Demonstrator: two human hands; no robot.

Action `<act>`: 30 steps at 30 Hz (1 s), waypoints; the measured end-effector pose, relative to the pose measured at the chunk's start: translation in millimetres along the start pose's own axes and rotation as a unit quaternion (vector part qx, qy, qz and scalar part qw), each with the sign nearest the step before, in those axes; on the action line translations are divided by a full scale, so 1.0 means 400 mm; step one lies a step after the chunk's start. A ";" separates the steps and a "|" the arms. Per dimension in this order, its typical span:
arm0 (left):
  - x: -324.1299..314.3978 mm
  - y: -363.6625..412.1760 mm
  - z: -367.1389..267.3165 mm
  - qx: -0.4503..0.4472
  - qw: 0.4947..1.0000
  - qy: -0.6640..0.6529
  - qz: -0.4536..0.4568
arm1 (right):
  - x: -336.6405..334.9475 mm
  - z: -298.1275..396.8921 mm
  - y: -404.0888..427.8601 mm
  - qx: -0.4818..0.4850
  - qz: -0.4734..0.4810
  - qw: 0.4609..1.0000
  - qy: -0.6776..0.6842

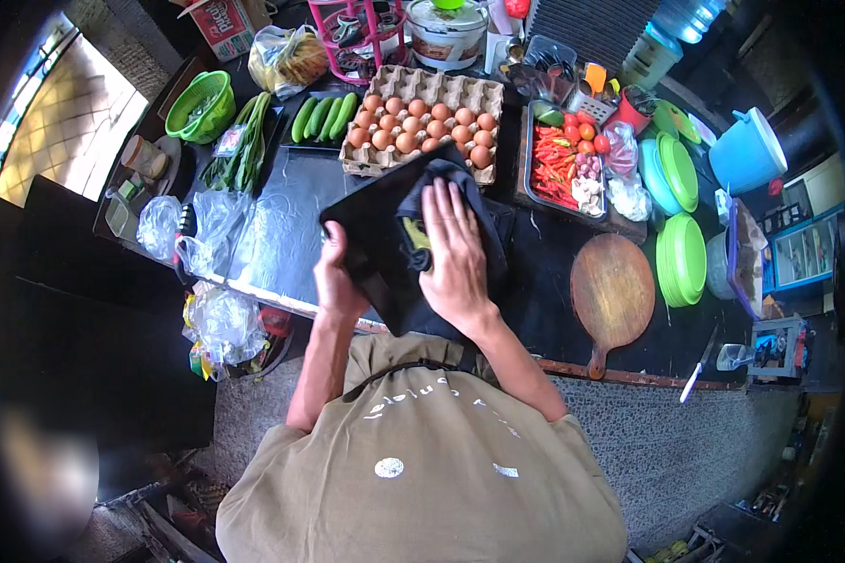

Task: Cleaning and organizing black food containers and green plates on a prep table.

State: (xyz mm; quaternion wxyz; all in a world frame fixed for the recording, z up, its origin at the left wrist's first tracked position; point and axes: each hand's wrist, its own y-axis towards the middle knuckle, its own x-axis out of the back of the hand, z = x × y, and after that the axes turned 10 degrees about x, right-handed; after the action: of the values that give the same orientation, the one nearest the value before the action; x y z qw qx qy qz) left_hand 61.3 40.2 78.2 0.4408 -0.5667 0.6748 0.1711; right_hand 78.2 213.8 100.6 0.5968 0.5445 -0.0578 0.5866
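Tilted in front of my body is a black rectangular tray (366,211), raised above the dark countertop. My left hand (339,278) grips its lower left edge, with the thumb on the upper face. A dark cloth (489,236) with a yellowish patch lies bunched on the tray. My right hand (458,260) presses that cloth against the surface, fingers stretched out and nearly together. Just beyond the tray stands a cardboard egg tray (429,81) with several brown eggs (435,129), its near edge partly covered by the black tray and cloth.
Cucumbers (324,118) and leafy greens (239,151) lie at left, near plastic bags (215,229). Rightward are a tray of chillies (553,169) and tomatoes, a round wooden board (612,288), and green plates (681,260). A knife (697,369) overhangs the front edge.
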 end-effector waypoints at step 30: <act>0.017 0.004 -0.042 -0.053 0.997 -0.048 -0.017 | 0.020 -0.050 -0.040 0.045 0.044 0.998 0.001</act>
State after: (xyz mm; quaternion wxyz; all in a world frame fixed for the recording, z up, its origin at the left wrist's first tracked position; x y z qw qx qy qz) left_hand 53.4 24.3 81.8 0.4448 -0.5920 0.6329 0.2259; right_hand 81.5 237.8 89.0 0.5454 0.5669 -0.0546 0.6150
